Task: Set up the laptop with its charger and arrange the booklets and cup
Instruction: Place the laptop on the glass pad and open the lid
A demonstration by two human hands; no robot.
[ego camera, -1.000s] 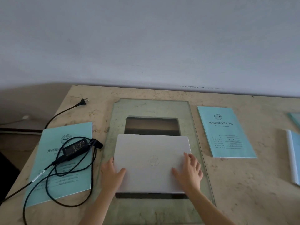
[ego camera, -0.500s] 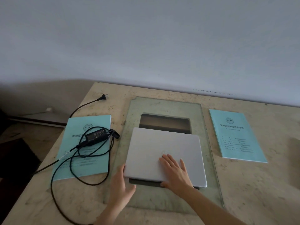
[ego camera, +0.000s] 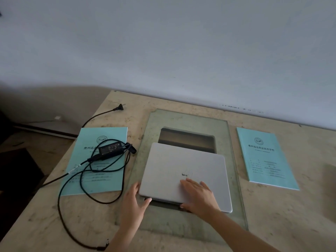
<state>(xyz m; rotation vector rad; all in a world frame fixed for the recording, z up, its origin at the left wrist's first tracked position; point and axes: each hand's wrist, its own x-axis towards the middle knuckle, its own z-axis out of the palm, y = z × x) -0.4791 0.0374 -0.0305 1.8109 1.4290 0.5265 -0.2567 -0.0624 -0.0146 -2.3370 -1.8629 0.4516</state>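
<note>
Early — laptop [ego camera: 181, 164] closed, lower centre. Right hand [ego camera: 198, 195] flat on lid, fingers spread; left hand [ego camera: 134, 202] fingers together at its corner. Charger [ego camera: 111, 149] unplugged on left booklet [ego camera: 107, 186] — no cup visible.

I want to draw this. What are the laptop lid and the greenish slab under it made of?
Laptop lid: probably metal, maybe painted plastic; matte silver with an even, dull sheen. Slab: looks like glass; greenish, smooth, and the speckled tabletop shows through it.
</note>
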